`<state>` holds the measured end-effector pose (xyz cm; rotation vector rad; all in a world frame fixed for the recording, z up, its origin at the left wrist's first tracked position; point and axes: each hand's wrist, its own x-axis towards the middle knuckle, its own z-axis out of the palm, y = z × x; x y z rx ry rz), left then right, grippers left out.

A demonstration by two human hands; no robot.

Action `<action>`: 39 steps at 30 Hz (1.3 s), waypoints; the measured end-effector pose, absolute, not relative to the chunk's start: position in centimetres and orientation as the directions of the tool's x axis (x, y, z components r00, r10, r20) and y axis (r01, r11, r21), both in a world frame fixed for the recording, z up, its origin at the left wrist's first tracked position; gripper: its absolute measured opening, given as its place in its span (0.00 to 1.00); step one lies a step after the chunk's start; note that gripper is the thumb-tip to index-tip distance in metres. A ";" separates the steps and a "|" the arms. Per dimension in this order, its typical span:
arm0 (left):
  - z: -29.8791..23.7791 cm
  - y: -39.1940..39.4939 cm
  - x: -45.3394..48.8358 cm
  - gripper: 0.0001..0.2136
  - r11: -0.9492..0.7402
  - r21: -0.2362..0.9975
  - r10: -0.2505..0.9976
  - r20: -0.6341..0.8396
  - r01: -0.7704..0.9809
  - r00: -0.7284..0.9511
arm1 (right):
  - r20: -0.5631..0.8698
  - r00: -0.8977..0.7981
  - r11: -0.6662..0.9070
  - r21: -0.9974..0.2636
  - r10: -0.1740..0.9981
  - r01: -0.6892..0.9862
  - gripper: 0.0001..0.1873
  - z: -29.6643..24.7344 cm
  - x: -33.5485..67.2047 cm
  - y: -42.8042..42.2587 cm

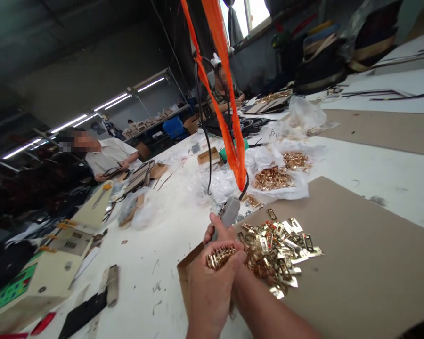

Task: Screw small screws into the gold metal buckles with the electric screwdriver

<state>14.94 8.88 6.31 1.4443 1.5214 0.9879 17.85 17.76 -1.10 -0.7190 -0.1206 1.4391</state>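
Two hands [208, 280], one grey tool [230, 211], one metal heap [280, 248]

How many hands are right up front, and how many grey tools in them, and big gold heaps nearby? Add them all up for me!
Hands: 2 (left hand, right hand)
Grey tool: 1
Big gold heaps: 3 (nearest heap, middle heap, farthest heap)
Total: 6

We see the right hand [226, 232] only partly, behind the left hand [210, 285], and lose the lower end of the grey tool [230, 212] there. Fingers hide some gripped metal pieces [221, 257]. Along the worktop's [155, 254] left edge, the picture crops the cream machine [53, 280]; its green panel [12, 289] is too blurred to read.
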 end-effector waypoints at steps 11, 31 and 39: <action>4.5 7.4 7.5 0.21 0.191 0.911 0.940 -0.277 -0.366 -0.198 | -0.327 0.312 0.183 -0.370 0.892 -0.911 0.22 0.7 17.8 15.9; 0.8 7.2 4.9 0.17 0.170 0.833 0.858 -0.388 -0.526 -0.338 | -0.162 0.161 0.091 -0.373 0.973 -0.923 0.26 2.8 17.0 13.3; 1.0 7.2 5.2 0.14 0.159 0.825 0.846 -0.397 -0.543 -0.355 | -0.132 0.205 0.143 -0.376 0.970 -0.916 0.22 2.7 16.7 13.1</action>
